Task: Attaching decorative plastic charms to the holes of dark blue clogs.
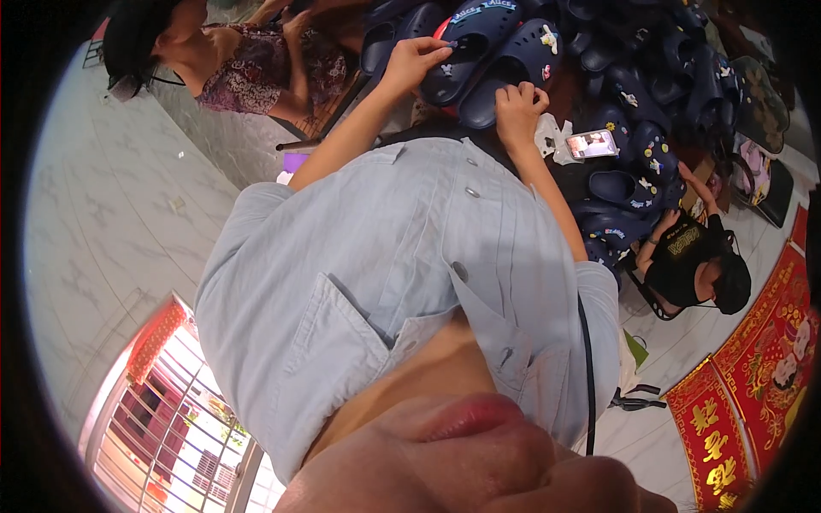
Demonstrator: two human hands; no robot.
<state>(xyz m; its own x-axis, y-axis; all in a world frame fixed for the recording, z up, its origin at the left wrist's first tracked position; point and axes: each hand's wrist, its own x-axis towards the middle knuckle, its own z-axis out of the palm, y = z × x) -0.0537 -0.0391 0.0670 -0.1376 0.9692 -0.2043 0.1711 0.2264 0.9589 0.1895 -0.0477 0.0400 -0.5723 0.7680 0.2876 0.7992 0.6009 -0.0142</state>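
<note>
My left hand [414, 65] is closed in a pinch at the opening of a navy foam clog [482, 27]. A small bluish piece shows at its fingertips, too small to name. Beside that clog lies a second navy clog [511, 68], with small light charms on its holed upper. My right hand [520, 111], fingers curled together, is at this clog's near right edge. What it holds, if anything, is hidden. Part of something red [441, 32] shows beside the first clog.
More navy clogs [629, 94] with charms are heaped to the right. A lit phone [592, 144] lies by white plastic [554, 141]. One person in a patterned top [274, 68] sits at left; another in black [684, 256] works at right.
</note>
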